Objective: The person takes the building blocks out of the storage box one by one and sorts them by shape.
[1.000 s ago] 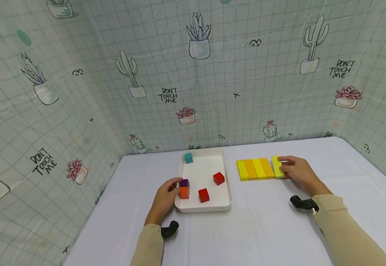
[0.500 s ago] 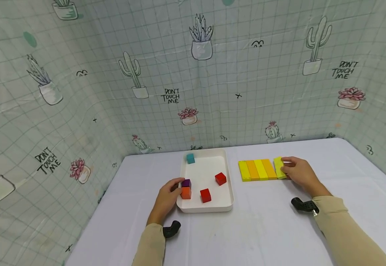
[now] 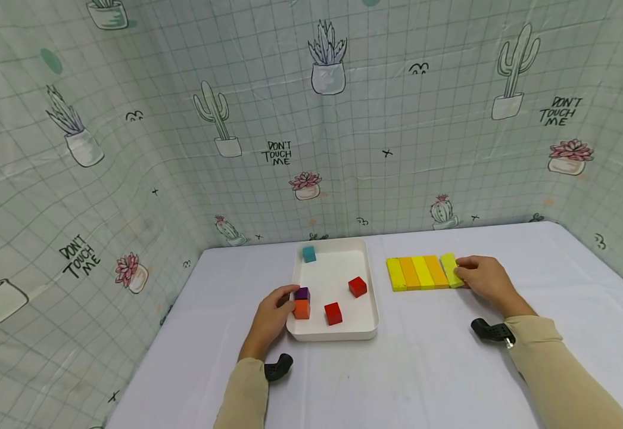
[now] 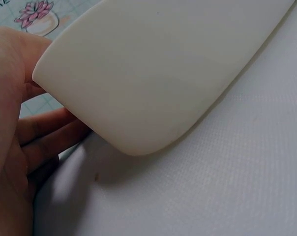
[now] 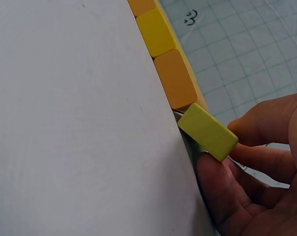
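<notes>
My left hand [image 3: 270,317] grips the left side wall of the white tray [image 3: 365,335], its fingertips right at a purple cube [image 3: 302,293] and an orange cube [image 3: 302,310] inside. In the left wrist view the fingers [image 4: 55,132] lie along the tray's outer side. My right hand [image 3: 489,282] pinches a lime-yellow rectangular block [image 3: 451,270] between thumb and fingers. That block leans at an angle against the right end of a row of yellow and orange blocks [image 3: 417,273]. In the right wrist view its near end [image 5: 208,132] is tipped beside the last orange block [image 5: 175,79].
Two red cubes [image 3: 333,313] and a teal cube [image 3: 308,254] also lie in the tray. White cloth [image 3: 397,369] covers the table. A cactus-print curtain [image 3: 376,119] stands behind the table and at both sides.
The lime-yellow block has turned slightly and come closer to the row's end, with its gap narrowed. The left hand stays at the tray. The whole head view has shifted a little.
</notes>
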Demonstrator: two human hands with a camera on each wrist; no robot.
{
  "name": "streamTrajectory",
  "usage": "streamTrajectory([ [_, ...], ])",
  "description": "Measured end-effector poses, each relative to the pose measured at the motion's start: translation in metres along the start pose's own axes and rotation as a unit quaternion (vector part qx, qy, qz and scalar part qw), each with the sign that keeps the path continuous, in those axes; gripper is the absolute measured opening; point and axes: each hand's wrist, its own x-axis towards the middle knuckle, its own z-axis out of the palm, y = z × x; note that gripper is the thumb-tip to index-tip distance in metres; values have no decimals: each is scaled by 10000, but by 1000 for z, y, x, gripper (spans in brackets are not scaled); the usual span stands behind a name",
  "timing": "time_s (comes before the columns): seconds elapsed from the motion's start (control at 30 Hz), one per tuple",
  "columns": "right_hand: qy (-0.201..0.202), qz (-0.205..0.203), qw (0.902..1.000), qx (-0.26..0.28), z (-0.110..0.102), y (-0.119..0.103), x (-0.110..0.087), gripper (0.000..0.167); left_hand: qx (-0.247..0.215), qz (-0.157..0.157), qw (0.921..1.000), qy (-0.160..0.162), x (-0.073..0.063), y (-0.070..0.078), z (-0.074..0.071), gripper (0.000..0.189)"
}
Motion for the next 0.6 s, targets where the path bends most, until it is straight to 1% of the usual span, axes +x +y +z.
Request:
streamTrajectory([
  [0.2, -84, 110, 9998, -123, 1, 0, -1, 50, -17, -71, 10000, -30, -1, -2, 1, 37],
  [0.37, 32, 41, 9995, -318, 1, -3, -1, 51, 12, -23, 10000, -8, 1, -2, 1, 37],
  [0.53, 66, 128, 9994, -306, 0, -5, -1, 52, 68, 69, 10000, 8, 1, -1, 0, 36],
  [0.6, 62, 147, 9995, -286, 0, -6, -1, 52, 60, 56, 10000, 11, 1, -1, 0, 36],
])
